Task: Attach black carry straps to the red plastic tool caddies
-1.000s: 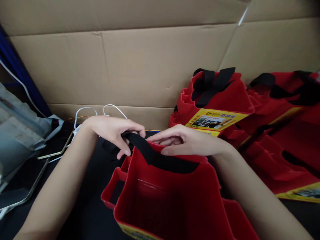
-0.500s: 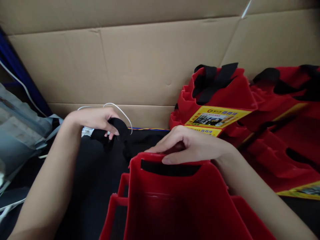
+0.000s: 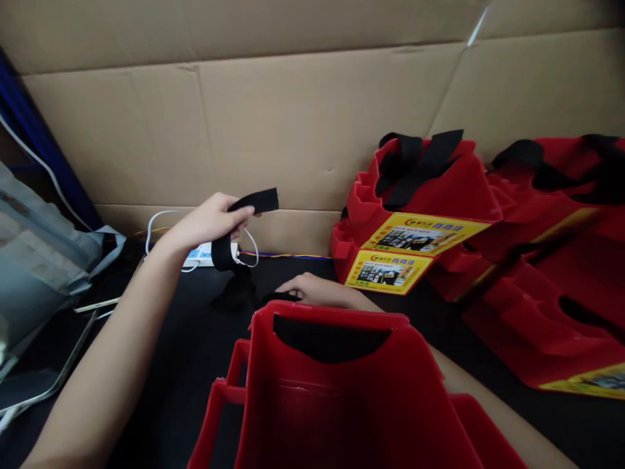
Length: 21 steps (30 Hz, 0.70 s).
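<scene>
Red plastic box (image 3: pixel 342 314) sits front ctr w/ slotted far edge, blk tabletop (image 3: pixel 190 352) running along its left, L hand (image 3: pixel 219 218) pinching flat blk strap (image 3: pixel 266 200) nr cut end, R hand (image 3: pixel 312 288) behind rim, grip can't tell, other red boxes (image 3: pixel 471 189) at right w/ blk straps in tops.

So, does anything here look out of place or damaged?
One thing: a bright slit at the upper right of the cardboard, perhaps a gap or tear letting light through, stands out against the plain brown. The black strap held in the left hand has a loose end, but nothing looks spilled.
</scene>
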Available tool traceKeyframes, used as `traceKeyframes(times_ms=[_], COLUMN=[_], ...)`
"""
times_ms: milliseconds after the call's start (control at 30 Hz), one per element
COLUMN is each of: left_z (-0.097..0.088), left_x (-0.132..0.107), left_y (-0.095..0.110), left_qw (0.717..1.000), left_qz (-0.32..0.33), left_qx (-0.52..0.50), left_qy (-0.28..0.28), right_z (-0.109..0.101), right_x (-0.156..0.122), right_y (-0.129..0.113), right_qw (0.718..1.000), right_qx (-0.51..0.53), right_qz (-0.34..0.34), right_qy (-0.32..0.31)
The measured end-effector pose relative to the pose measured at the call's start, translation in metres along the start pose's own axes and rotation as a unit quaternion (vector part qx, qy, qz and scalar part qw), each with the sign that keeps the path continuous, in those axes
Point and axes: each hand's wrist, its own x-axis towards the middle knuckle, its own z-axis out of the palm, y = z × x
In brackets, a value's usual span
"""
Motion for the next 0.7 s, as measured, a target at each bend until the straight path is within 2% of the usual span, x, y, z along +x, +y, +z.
traceKeyframes(times_ms=[100,233,300,333,400,467,500,600,700], left_z=[0.012,0.036,0.051,0.058,0.073,0.085,0.089,0.091,0.088], left_x=[0.007,0.011,0.010,0.009,0.011,0.017,0.022,0.041,0.053], left_y=[-0.005,-0.008,-0.006,-0.005,-0.002,-0.002,-0.003,-0.010,-0.014], left_qw=[0.998,0.989,0.974,0.955,0.894,0.843,0.840,0.860,0.879], left_qz=[-0.042,-0.086,-0.112,-0.132,-0.158,-0.145,-0.126,-0.081,-0.030], left_qx=[-0.022,-0.096,-0.144,-0.199,-0.354,-0.479,-0.504,-0.500,-0.475], left_qy=[-0.029,-0.077,-0.133,-0.174,-0.226,-0.197,-0.159,-0.054,0.028], right_z=[-0.015,-0.039,-0.042,-0.041,-0.037,-0.032,-0.031,-0.034,-0.047], right_x=[0.002,-0.001,-0.005,-0.007,-0.011,-0.016,-0.018,-0.028,-0.038], right_y=[0.001,-0.025,-0.043,-0.051,-0.066,-0.076,-0.079,-0.078,-0.064], right_qw=[0.994,0.962,0.946,0.940,0.937,0.952,0.964,0.994,0.992], right_qx=[0.019,0.084,0.139,0.171,0.211,0.194,0.169,0.081,-0.026], right_qz=[0.035,0.048,0.037,0.027,0.008,-0.002,-0.002,0.030,0.113], right_qy=[0.102,0.257,0.290,0.293,0.280,0.237,0.203,0.061,-0.041])
